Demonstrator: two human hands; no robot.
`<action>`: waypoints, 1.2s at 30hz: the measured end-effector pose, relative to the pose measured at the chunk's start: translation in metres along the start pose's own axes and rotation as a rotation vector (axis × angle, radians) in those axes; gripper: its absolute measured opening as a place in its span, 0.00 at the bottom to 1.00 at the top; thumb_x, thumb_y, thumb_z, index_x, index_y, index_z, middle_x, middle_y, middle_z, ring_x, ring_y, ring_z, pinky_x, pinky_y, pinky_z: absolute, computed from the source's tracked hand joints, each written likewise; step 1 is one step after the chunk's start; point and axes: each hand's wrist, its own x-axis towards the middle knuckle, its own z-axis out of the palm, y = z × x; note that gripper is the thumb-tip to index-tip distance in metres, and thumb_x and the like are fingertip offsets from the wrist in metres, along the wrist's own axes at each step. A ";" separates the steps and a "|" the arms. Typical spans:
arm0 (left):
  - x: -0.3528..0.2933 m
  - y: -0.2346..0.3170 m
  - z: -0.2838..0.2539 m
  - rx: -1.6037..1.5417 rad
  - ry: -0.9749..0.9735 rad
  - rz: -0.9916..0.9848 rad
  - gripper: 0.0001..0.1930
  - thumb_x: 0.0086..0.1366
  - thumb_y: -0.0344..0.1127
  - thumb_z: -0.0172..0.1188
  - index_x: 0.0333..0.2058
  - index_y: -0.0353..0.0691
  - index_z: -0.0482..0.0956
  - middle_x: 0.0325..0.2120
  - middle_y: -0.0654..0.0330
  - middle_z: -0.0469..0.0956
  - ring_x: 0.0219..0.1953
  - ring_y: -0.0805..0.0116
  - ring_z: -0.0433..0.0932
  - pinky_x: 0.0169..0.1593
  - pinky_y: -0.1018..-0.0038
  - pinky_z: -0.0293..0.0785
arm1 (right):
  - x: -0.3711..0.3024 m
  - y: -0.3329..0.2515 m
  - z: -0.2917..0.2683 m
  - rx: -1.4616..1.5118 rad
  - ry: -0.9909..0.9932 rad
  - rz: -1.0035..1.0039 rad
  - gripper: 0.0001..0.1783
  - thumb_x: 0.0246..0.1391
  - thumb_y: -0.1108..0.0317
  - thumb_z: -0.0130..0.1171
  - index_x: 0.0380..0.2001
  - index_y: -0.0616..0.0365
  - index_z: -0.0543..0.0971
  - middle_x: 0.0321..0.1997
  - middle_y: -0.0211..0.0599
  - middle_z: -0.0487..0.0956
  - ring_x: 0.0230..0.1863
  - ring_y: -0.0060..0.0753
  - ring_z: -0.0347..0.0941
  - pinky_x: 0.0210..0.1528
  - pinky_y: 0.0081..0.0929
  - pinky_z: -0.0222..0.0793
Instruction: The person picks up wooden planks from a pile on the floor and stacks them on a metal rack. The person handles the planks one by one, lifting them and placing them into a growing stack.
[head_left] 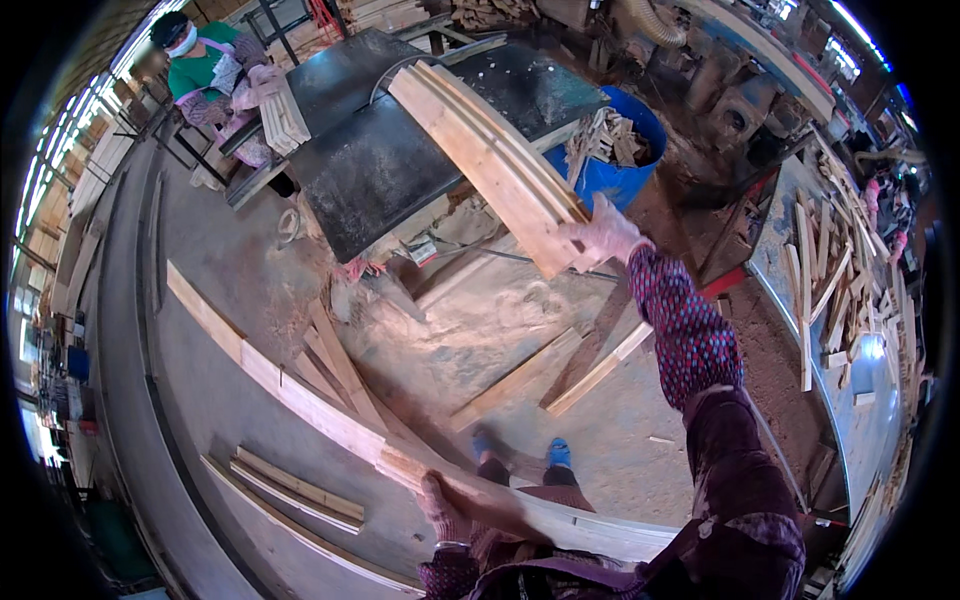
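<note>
A long, pale wooden board point(300, 395) runs across in front of my body from the far left to the lower right. Near its middle, my left hand point(443, 512) is closed round its edge. My right hand point(605, 240), at the end of an outstretched arm, grips the near end of a stack of wooden boards point(480, 150). The far end of that stack lies on a black-topped table point(365, 175), while its near end juts out past the table edge. Both hands seem to wear pale gloves.
Beyond the table's left side, a co-worker point(215, 75) in green holds several short boards point(284, 122). A blue barrel point(630, 175) of offcuts stands by the stack. Loose planks point(300, 490) lie on the floor around my feet, and a metal bench point(870, 400) with wood strips stands right.
</note>
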 end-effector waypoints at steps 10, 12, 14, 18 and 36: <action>0.048 0.020 -0.009 -0.086 0.097 -0.068 0.34 0.60 0.62 0.61 0.53 0.39 0.68 0.45 0.57 0.71 0.47 0.63 0.72 0.52 0.64 0.72 | 0.063 -0.015 -0.002 0.315 -0.180 0.129 0.63 0.34 0.33 0.68 0.64 0.70 0.58 0.57 0.58 0.72 0.57 0.49 0.71 0.59 0.35 0.64; 0.055 0.025 -0.005 -0.068 0.084 -0.064 0.34 0.62 0.62 0.59 0.55 0.40 0.67 0.48 0.57 0.71 0.49 0.62 0.71 0.55 0.63 0.70 | 0.053 -0.032 -0.006 0.194 -0.162 0.185 0.62 0.35 0.33 0.67 0.64 0.67 0.57 0.58 0.58 0.72 0.60 0.50 0.69 0.60 0.36 0.63; 0.059 0.028 -0.006 -0.036 0.068 -0.052 0.35 0.65 0.62 0.54 0.59 0.40 0.64 0.53 0.56 0.69 0.54 0.60 0.69 0.60 0.63 0.67 | 0.053 -0.053 -0.002 0.150 -0.160 0.206 0.68 0.31 0.37 0.72 0.67 0.68 0.50 0.61 0.61 0.69 0.63 0.55 0.66 0.63 0.37 0.62; 0.075 0.016 0.002 -0.070 0.069 -0.064 0.34 0.65 0.61 0.55 0.58 0.40 0.65 0.50 0.57 0.70 0.52 0.61 0.71 0.57 0.63 0.70 | 0.044 -0.059 0.011 0.116 -0.064 0.225 0.70 0.30 0.42 0.75 0.66 0.72 0.48 0.62 0.65 0.66 0.65 0.58 0.63 0.66 0.38 0.61; 0.165 0.002 0.143 0.422 -0.237 0.240 0.18 0.67 0.43 0.55 0.47 0.33 0.75 0.37 0.60 0.77 0.37 0.66 0.74 0.44 0.67 0.74 | 0.013 -0.087 0.138 1.278 -0.263 0.177 0.31 0.40 0.56 0.75 0.46 0.62 0.79 0.37 0.30 0.81 0.33 0.25 0.75 0.36 0.23 0.72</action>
